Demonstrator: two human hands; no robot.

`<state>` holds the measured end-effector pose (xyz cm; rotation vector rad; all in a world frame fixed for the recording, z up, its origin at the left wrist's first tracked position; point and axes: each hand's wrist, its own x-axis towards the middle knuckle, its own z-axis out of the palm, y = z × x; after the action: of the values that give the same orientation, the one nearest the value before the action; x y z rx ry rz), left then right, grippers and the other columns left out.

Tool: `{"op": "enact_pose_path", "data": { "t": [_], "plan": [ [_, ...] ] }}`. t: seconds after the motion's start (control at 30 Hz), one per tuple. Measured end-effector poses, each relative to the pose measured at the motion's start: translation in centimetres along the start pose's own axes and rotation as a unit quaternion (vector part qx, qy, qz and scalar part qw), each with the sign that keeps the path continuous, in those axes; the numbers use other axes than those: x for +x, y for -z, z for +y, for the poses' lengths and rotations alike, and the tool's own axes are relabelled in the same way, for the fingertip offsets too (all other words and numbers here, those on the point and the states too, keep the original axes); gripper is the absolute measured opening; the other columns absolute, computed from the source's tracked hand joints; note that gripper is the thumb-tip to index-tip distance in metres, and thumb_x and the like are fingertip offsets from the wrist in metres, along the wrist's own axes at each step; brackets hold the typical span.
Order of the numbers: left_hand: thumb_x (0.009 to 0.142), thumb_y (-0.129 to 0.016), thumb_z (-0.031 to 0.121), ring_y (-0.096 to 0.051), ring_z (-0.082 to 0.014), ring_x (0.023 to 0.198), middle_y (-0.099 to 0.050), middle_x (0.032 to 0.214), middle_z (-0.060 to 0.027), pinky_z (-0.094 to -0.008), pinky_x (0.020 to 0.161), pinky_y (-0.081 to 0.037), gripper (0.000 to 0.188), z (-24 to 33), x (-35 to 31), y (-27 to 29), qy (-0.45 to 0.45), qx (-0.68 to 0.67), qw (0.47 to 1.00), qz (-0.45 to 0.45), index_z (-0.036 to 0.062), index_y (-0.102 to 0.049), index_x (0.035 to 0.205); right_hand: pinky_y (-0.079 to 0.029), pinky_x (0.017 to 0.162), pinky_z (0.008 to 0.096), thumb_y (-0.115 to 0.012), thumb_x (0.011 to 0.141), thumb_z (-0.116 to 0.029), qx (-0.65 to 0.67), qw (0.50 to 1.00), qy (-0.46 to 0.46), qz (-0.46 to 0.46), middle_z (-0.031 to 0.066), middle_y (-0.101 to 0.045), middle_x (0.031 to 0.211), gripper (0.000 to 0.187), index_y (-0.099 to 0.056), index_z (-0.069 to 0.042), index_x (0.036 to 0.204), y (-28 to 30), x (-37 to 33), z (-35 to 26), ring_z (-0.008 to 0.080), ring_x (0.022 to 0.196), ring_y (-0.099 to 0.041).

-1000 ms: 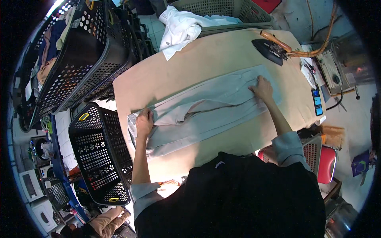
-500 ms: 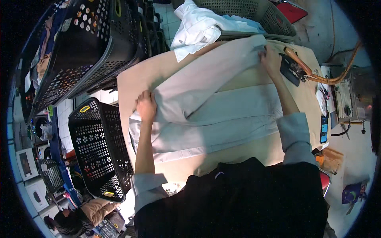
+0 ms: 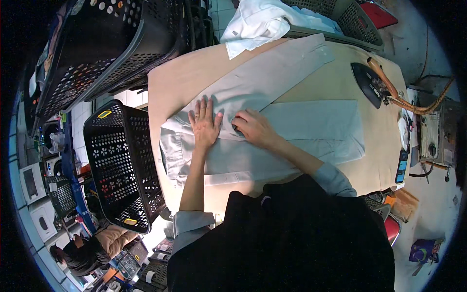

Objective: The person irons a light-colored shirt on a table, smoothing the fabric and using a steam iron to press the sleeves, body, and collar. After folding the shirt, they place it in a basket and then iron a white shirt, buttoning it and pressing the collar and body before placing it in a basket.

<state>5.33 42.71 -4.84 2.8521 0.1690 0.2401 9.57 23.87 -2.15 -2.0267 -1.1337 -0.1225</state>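
Observation:
A pair of light grey trousers [image 3: 301, 127] lies across the beige padded ironing table [image 3: 340, 175], waistband toward the left and the two legs spread apart toward the right. My left hand [image 3: 206, 124] presses flat on the cloth near the waist end, fingers spread. Just right of it, my right hand [image 3: 254, 127] has its fingers bent together, pinching a fold of the trousers near the crotch. Far right on the table rests a dark iron [image 3: 368, 86] with a wrapped, tan cord [image 3: 386, 82].
An open black basket [image 3: 116, 160] stands left of the table, with larger black baskets [image 3: 116, 53] behind. White garments [image 3: 258, 24] hang over a grey-green basket [image 3: 360, 27] at the far edge. A phone [image 3: 402, 165] lies at the right edge. Another person [image 3: 87, 250] is at lower left.
My right hand has left the far leg end and come left to the crotch area. My left hand has moved right and flattened. The upper leg now lies down on the table.

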Motion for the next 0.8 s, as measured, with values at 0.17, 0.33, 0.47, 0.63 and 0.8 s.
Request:
{"op": "enact_pose_path", "data": {
  "t": [0.17,0.33,0.47,0.63,0.8],
  "plan": [
    [0.082,-0.043,0.05,-0.019,-0.03,0.129,-0.022,0.14,-0.0119,-0.0568,0.099,-0.012,0.067,-0.6,-0.4,-0.4,-0.01,0.019,1.0,-0.02,0.0086,-0.029,0.132,-0.043,0.072,0.0365,-0.053,0.07,-0.008,-0.022,0.992,-0.059,-0.107,0.0091,-0.053,0.084,0.006,-0.056,-0.006,0.074,-1.2,1.1,2.1,0.0267,0.083,-0.05],
    [0.079,-0.043,0.055,-0.016,-0.0291,0.13,-0.019,0.141,-0.0113,-0.0571,0.099,-0.01,0.073,-0.6,-0.5,-0.2,-0.009,0.018,0.999,-0.036,0.0093,-0.025,0.134,-0.042,0.069,0.0373,-0.054,0.069,-0.01,-0.029,0.992,-0.008,-0.121,0.0077,-0.049,0.078,0.006,-0.052,-0.006,0.074,-0.6,1.4,2.1,0.0255,0.082,-0.048],
    [0.078,-0.044,0.057,-0.015,-0.0283,0.13,-0.018,0.141,-0.0113,-0.0569,0.1,-0.008,0.077,-1.0,-0.7,-0.1,-0.007,0.018,0.998,-0.052,0.01,-0.022,0.135,-0.042,0.066,0.0341,-0.053,0.071,-0.014,-0.065,0.989,0.086,-0.104,0.0062,-0.047,0.078,0.007,-0.05,-0.008,0.074,2.0,0.0,0.9,0.0225,0.081,-0.048],
    [0.078,-0.047,0.054,-0.016,-0.0285,0.13,-0.019,0.141,-0.0118,-0.055,0.101,-0.008,0.074,-0.2,-0.4,1.3,-0.02,0.018,0.998,-0.065,0.0093,-0.026,0.134,-0.04,0.067,0.0338,-0.052,0.072,-0.017,-0.082,0.984,0.126,-0.093,0.0044,-0.047,0.077,0.007,-0.052,-0.01,0.075,1.0,-2.4,1.3,0.0205,0.081,-0.048],
    [0.078,-0.055,0.039,-0.025,-0.03,0.126,-0.033,0.133,-0.0131,-0.0504,0.102,-0.013,0.055,0.6,-2.2,3.1,-0.069,-0.046,0.996,-0.027,0.007,-0.043,0.121,-0.04,0.071,0.0385,-0.051,0.074,-0.013,-0.133,0.989,0.067,-0.013,0.0074,-0.051,0.084,0.008,-0.053,-0.008,0.08,5.8,-2.7,4.9,0.0241,0.084,-0.05]
  ]
}}
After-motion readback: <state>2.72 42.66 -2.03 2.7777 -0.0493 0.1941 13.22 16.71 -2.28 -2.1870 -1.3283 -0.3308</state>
